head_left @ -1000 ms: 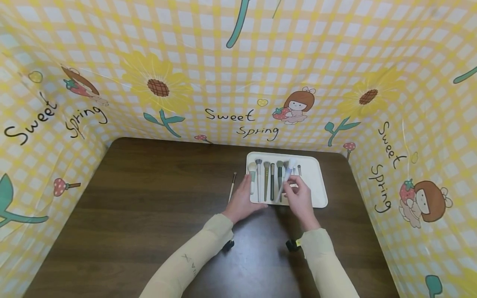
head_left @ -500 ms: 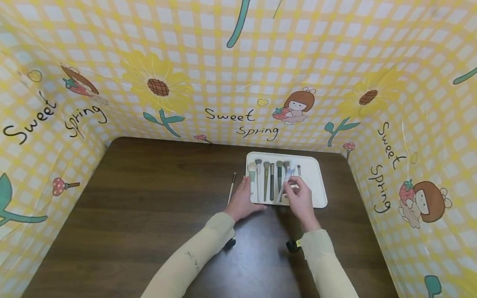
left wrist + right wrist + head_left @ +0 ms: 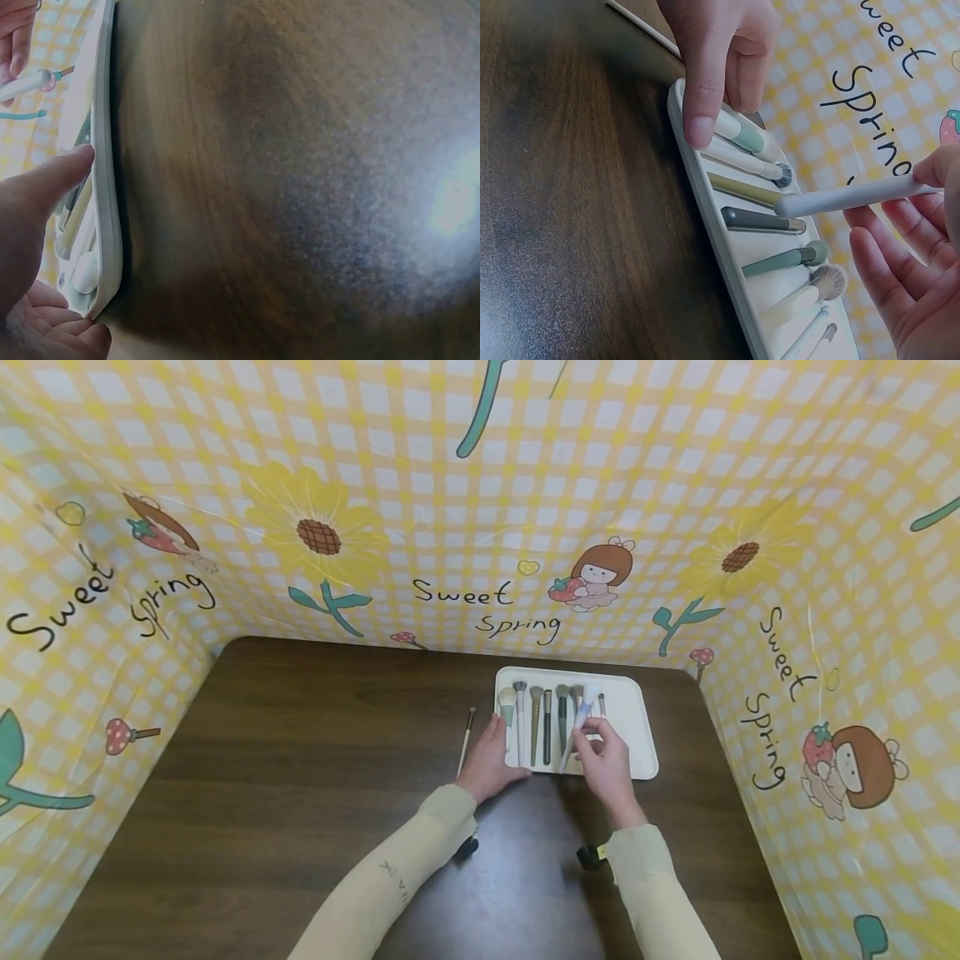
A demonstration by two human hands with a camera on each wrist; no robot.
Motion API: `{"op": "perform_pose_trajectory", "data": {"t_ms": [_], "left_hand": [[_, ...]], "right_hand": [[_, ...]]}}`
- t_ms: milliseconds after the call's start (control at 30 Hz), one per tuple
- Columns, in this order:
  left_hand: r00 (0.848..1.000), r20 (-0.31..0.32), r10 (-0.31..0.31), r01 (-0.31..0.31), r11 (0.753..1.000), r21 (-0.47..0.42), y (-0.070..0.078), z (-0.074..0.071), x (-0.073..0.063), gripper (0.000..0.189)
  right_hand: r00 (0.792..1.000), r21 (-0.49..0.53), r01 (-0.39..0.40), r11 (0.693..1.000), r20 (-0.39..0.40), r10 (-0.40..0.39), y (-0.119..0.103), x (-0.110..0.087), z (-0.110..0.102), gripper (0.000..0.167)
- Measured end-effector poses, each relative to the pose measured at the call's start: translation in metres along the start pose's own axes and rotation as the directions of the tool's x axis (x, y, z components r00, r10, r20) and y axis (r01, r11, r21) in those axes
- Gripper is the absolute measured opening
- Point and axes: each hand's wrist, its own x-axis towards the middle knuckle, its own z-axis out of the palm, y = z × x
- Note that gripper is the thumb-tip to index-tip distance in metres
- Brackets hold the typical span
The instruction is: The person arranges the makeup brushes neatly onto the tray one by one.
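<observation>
My right hand [image 3: 606,768] pinches a makeup brush [image 3: 840,199] with a pale handle between thumb and fingers. In the head view its light bristles point away from me, and the brush hangs slantwise above the white tray [image 3: 636,727]. At the tray's near left corner my left hand [image 3: 486,768] holds on, thumb over the near rim and fingers along the left side. Several makeup brushes lie side by side in the tray, among them a green-banded one [image 3: 748,139], a dark one [image 3: 761,221] and a green-handled one [image 3: 780,260]. My right hand partly hides the shorter brushes at the right.
On the brown table [image 3: 300,760], just left of the tray, lies a thin loose brush [image 3: 467,742]. A yellow checked cloth [image 3: 450,527] with printed flowers and lettering rises behind the table and on both sides.
My right hand has shifted slightly to the right with its brush, which now stands a little steeper. My left hand has drawn slightly along the tray corner; the tray looks unmoved.
</observation>
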Motion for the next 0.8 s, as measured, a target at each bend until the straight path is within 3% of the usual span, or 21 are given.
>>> {"op": "perform_pose_trajectory", "data": {"t_ms": [267, 800], "left_hand": [[0.999, 0.004, -0.037, 0.037, 0.999, 0.031, 0.0013, -0.0005, 0.0015, 0.107], [1.0, -0.003, -0.027, 0.027, 0.998, 0.055, 0.0001, -0.0024, 0.0014, 0.104]], "right_hand": [[1.0, 0.017, 0.005, 1.0, -0.005, -0.005, 0.004, 0.0008, -0.0005, 0.016], [0.998, -0.087, -0.024, 0.996, -0.065, 0.018, 0.0049, 0.0022, -0.0096, 0.023]]}}
